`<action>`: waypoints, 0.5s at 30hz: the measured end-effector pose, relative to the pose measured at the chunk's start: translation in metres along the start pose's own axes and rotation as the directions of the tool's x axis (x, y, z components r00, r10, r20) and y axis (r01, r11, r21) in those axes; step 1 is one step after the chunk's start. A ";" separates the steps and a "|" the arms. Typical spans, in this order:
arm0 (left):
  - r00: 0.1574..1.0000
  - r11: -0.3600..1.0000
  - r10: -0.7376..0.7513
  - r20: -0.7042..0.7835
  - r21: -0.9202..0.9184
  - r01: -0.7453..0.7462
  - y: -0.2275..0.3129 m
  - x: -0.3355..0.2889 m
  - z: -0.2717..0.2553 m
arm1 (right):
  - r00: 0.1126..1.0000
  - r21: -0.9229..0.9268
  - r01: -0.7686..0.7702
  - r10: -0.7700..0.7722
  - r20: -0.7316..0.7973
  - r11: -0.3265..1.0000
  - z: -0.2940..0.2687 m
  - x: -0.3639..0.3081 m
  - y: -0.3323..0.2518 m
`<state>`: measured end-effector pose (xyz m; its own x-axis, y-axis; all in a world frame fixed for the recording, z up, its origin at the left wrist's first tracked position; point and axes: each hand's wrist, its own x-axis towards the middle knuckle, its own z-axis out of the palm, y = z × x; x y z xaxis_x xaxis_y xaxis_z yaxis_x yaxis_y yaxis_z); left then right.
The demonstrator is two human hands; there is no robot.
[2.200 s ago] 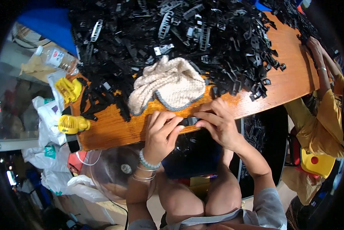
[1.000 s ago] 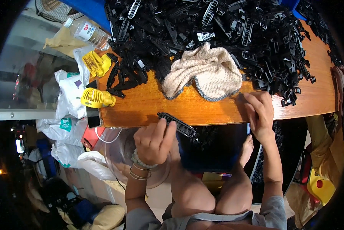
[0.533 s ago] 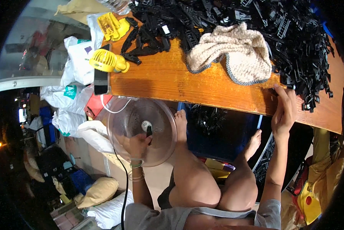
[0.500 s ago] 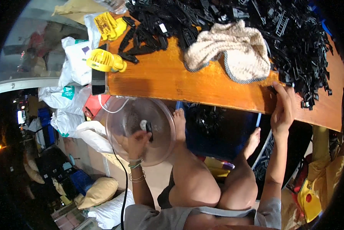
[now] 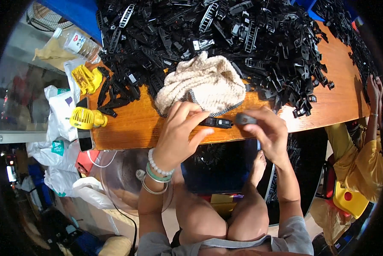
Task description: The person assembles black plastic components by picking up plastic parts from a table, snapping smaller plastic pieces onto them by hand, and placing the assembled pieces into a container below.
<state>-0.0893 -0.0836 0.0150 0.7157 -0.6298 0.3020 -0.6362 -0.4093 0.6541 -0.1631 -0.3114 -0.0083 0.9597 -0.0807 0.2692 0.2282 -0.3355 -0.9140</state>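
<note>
A black narrow plastic part (image 5: 218, 123) lies on the orange-brown wooden table (image 5: 144, 130), just in front of a cream towel (image 5: 202, 83). My left hand (image 5: 176, 132), with bracelets on its wrist, is at the left end of that part. Its thumb and fingers are apart, and whether a fingertip touches the part I cannot tell. Between the thumb and fingers of my right hand (image 5: 270, 132) is a small dark grey rounded piece (image 5: 245, 119). That piece is held close to the right end of the black part.
A large heap of black plastic parts (image 5: 174, 34) covers the table's far side. At left are a yellow handheld fan (image 5: 82, 118), a phone (image 5: 85, 141) and a plastic bottle (image 5: 78, 45). A clear basin (image 5: 118, 179) stands below. Another person's hand (image 5: 374, 91) shows at far right.
My left hand has left the clear basin, where a black piece was at its fingers, and come up over the table. My right hand has moved left from the heap's edge. The view has shifted.
</note>
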 end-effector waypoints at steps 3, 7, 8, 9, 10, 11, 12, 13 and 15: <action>0.994 1.000 -0.010 -0.111 0.018 0.012 -0.006 -0.005 0.007 | 0.993 -0.176 0.107 -0.096 0.070 0.979 0.008 0.011 -0.004; 0.985 0.999 0.038 -0.168 -0.013 -0.041 -0.008 -0.007 0.007 | 0.993 -0.285 0.101 -0.077 0.094 0.953 0.008 0.012 -0.008; 0.985 0.999 0.037 -0.170 -0.018 -0.041 -0.010 -0.007 0.007 | 0.993 -0.289 0.100 -0.075 0.096 0.952 0.010 0.011 -0.007; 0.985 0.998 0.035 -0.171 -0.042 -0.042 -0.012 -0.007 0.008 | 0.992 -0.297 0.114 -0.094 0.081 0.948 0.011 0.010 -0.006; 0.984 0.997 0.034 -0.173 -0.064 -0.046 -0.014 -0.006 0.007 | 0.991 -0.305 0.130 -0.115 0.066 0.943 0.013 0.009 -0.006; 0.985 0.996 0.032 -0.171 -0.076 -0.045 -0.015 -0.007 0.009 | 0.993 -0.328 0.113 -0.097 0.063 0.938 0.016 0.007 -0.007; 0.983 0.996 0.038 -0.177 -0.074 -0.052 -0.016 -0.006 0.010 | 0.994 -0.336 0.106 -0.091 0.062 0.936 0.019 0.009 -0.007; 0.982 0.996 0.047 -0.184 -0.072 -0.061 -0.015 -0.005 0.011 | 0.984 -0.349 0.175 -0.159 0.075 0.921 0.021 0.014 -0.007; 0.981 0.994 0.067 -0.181 -0.071 -0.081 -0.013 -0.006 0.013 | 0.986 -0.382 0.161 -0.129 0.109 0.910 0.028 0.015 -0.016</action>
<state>-0.0890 -0.0833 -0.0045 0.7118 -0.5256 0.4660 -0.6700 -0.3087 0.6752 -0.1478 -0.2808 0.0023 0.9344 0.0660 0.3501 0.2997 -0.6767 -0.6725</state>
